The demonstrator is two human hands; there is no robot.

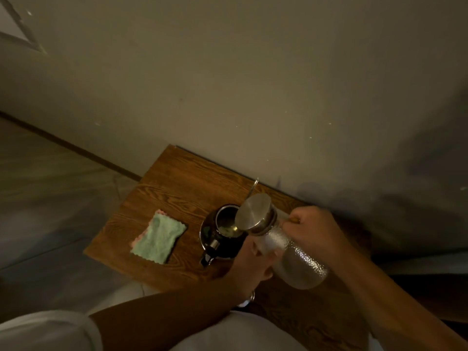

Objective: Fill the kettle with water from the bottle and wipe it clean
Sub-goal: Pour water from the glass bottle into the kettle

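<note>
A dark metal kettle (pixel 222 239) stands on the wooden table (pixel 182 188) with its top open and liquid visible inside. A textured glass bottle (pixel 301 262) with a round steel lid is tilted over that opening, its mouth above the kettle. My left hand (pixel 253 264) holds the bottle from below near its neck. My right hand (pixel 314 229) grips the bottle from above at its handle. A folded green cloth (pixel 159 236) with a pink edge lies flat on the table to the left of the kettle, untouched.
The table stands against a plain wall (pixel 253 84) at the back. Grey floor (pixel 50 198) lies to the left of the table. A thin metal loop (pixel 254 186) rises behind the bottle's lid. White clothing fills the bottom of the view.
</note>
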